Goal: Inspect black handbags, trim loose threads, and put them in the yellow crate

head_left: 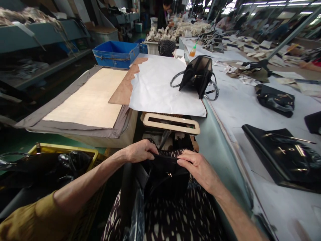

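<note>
A black handbag [164, 179] rests on my lap, over patterned dark-and-white fabric [175, 217]. My left hand [139, 151] is closed on the bag's top edge at the left. My right hand [198, 167] grips the same top edge at the right, fingers curled over it. A small gold fitting shows on the bag's front. Just beyond the bag sits a pale wooden frame [172, 123] with a slot in it.
Another black handbag [197, 76] with ring handles stands on white paper [160, 87]. Flat black bags [283, 157] lie on the long white table at right. A yellow crate [62, 150] holds black items at left. A blue bin [116, 53] and other workers are farther back.
</note>
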`<state>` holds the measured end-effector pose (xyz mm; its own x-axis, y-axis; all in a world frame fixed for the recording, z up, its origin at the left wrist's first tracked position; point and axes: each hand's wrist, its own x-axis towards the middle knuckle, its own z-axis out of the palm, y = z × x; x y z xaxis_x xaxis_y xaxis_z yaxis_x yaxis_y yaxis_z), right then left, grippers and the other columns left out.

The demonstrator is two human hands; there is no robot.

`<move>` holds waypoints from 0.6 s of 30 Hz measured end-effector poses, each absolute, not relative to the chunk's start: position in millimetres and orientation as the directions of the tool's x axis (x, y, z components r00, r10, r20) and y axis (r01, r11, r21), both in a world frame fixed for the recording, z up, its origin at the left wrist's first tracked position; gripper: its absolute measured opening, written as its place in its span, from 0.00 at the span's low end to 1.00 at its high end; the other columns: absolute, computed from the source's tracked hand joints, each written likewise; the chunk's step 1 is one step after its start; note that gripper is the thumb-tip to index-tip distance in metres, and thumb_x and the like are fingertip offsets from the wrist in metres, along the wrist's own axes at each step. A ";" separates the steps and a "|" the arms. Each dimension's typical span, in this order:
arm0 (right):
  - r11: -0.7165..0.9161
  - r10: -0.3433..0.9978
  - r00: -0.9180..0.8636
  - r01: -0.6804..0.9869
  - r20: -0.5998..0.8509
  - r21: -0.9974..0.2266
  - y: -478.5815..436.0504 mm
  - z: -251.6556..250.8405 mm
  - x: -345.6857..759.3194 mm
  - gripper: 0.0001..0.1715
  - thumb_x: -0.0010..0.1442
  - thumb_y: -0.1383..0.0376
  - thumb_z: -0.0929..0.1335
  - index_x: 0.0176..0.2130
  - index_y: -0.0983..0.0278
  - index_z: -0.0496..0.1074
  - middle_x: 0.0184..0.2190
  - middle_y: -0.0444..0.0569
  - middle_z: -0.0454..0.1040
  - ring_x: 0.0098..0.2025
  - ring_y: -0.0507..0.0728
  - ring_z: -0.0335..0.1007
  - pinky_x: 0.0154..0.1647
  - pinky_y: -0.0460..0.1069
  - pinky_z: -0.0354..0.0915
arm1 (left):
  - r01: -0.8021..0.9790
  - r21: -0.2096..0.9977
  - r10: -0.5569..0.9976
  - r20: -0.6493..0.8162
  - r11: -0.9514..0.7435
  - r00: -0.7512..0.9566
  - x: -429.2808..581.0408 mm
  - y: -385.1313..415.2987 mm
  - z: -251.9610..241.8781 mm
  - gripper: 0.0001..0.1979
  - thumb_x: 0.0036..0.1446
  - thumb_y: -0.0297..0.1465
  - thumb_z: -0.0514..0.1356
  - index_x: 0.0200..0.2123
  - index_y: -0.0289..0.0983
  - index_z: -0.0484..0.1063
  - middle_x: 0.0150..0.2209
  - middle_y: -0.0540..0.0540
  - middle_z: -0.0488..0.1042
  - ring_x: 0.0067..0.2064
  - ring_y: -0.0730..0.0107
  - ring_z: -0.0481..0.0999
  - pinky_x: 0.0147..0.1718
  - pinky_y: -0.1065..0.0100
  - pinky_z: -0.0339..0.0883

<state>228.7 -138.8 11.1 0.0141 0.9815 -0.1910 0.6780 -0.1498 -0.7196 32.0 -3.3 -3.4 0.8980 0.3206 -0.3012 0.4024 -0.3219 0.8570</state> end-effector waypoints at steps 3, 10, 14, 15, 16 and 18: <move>-0.154 0.980 0.029 0.736 -0.197 -0.659 -140.9 13.6 225.9 0.17 0.60 0.62 0.59 0.26 0.62 0.71 0.27 0.43 0.67 0.31 0.51 0.64 0.33 0.46 0.58 | 0.394 0.858 0.320 -0.291 -0.329 0.901 32.8 -3.6 -4.2 0.13 0.41 0.21 0.53 0.30 0.30 0.75 0.28 0.50 0.73 0.33 0.71 0.69 0.33 0.75 0.59; -0.026 0.989 -0.051 0.861 -0.137 -0.508 -130.4 27.0 203.1 0.10 0.58 0.62 0.63 0.41 0.57 0.70 0.37 0.43 0.73 0.40 0.53 0.67 0.40 0.46 0.57 | 0.404 0.818 0.339 -0.275 -0.409 0.900 35.9 -9.5 -4.0 0.13 0.43 0.22 0.55 0.33 0.33 0.76 0.31 0.49 0.75 0.34 0.70 0.70 0.36 0.75 0.60; -0.037 0.959 -0.080 0.915 -0.270 -0.401 -117.6 23.2 191.2 0.10 0.58 0.62 0.62 0.31 0.58 0.73 0.24 0.42 0.75 0.31 0.53 0.70 0.28 0.45 0.53 | 0.407 0.794 0.343 -0.267 -0.451 0.901 37.2 -12.6 -1.2 0.14 0.45 0.21 0.55 0.34 0.33 0.76 0.32 0.49 0.75 0.35 0.71 0.71 0.37 0.76 0.61; -0.038 0.956 -0.082 0.917 -0.281 -0.397 -116.1 22.0 190.0 0.12 0.59 0.62 0.61 0.28 0.58 0.72 0.23 0.42 0.74 0.30 0.52 0.70 0.28 0.45 0.52 | 0.403 0.793 0.340 -0.262 -0.457 0.903 36.9 -12.7 -0.3 0.14 0.45 0.21 0.55 0.34 0.33 0.76 0.32 0.49 0.75 0.35 0.71 0.71 0.37 0.76 0.61; -0.037 0.956 -0.084 0.916 -0.281 -0.400 -115.5 21.5 189.4 0.14 0.59 0.62 0.61 0.27 0.59 0.72 0.22 0.42 0.74 0.29 0.52 0.70 0.27 0.45 0.52 | 0.402 0.791 0.339 -0.262 -0.460 0.904 36.3 -12.5 1.0 0.14 0.45 0.21 0.55 0.35 0.33 0.76 0.32 0.49 0.75 0.35 0.71 0.71 0.36 0.76 0.61; -0.046 0.962 -0.066 0.917 -0.265 -0.395 -116.5 23.1 189.8 0.14 0.59 0.62 0.61 0.26 0.58 0.71 0.22 0.41 0.74 0.28 0.51 0.69 0.27 0.44 0.51 | 0.414 0.777 0.341 -0.272 -0.474 0.900 34.5 -11.8 4.9 0.13 0.46 0.23 0.56 0.36 0.34 0.75 0.33 0.49 0.74 0.36 0.71 0.71 0.37 0.76 0.61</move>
